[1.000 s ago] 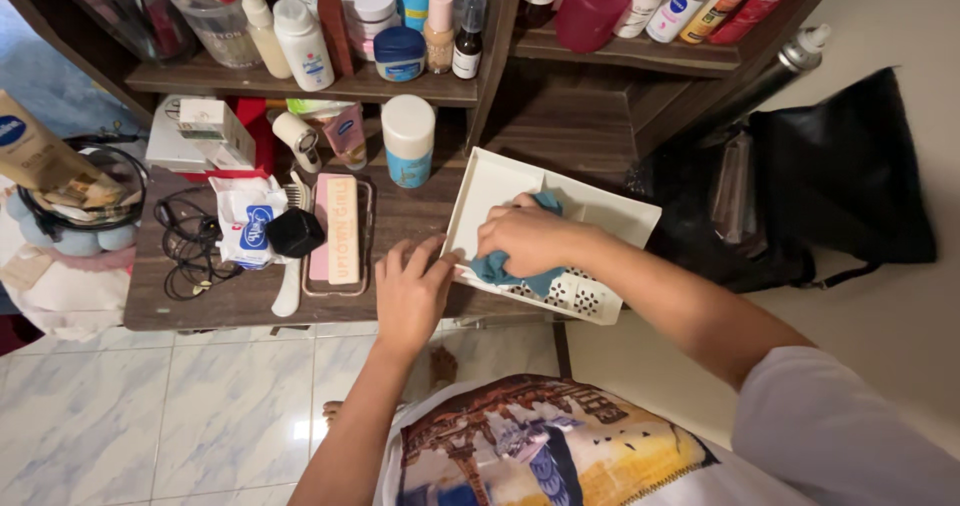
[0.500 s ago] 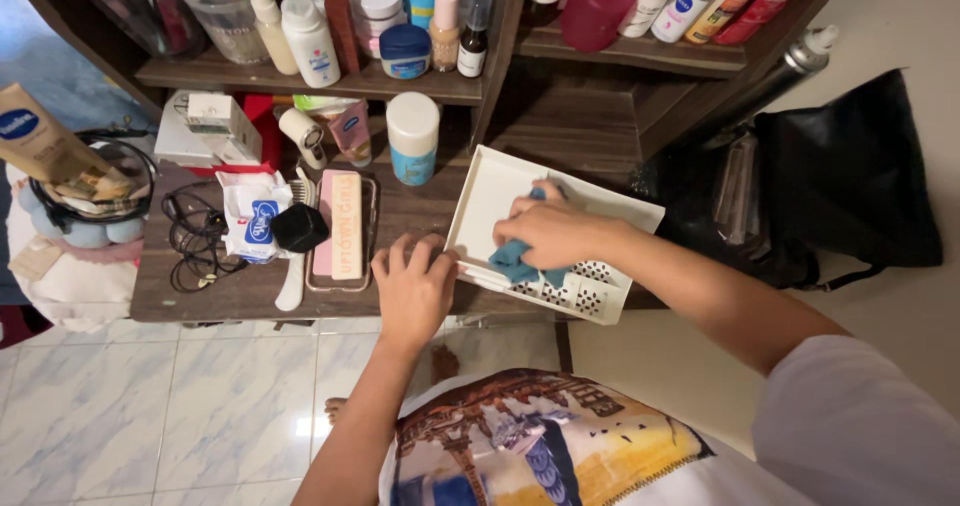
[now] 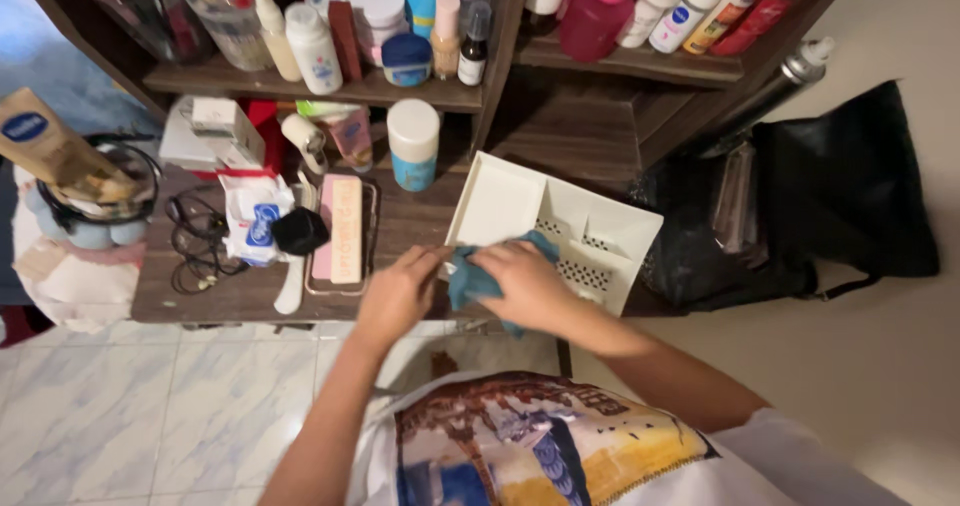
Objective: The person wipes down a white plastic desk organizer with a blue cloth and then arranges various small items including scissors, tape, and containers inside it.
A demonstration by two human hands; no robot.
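A white plastic tray [image 3: 520, 201] with perforated walls lies tilted on the dark wooden shelf. My right hand [image 3: 525, 286] presses a teal cloth [image 3: 468, 279] against the tray's near edge. My left hand [image 3: 398, 294] rests at the tray's near left corner, fingertips touching the cloth and the tray rim. Part of the cloth is hidden under my right hand.
Left of the tray lie a pink flat case [image 3: 342, 228], a white packet [image 3: 252, 216], black cables [image 3: 200, 246] and a white-capped blue jar [image 3: 413, 144]. Bottles and jars crowd the upper shelves [image 3: 400, 91]. A black bag [image 3: 850, 196] sits at right. Tiled floor lies below.
My right hand has drawn the cloth from the tray's middle toward its near left edge. My left hand has shifted right to meet the cloth.
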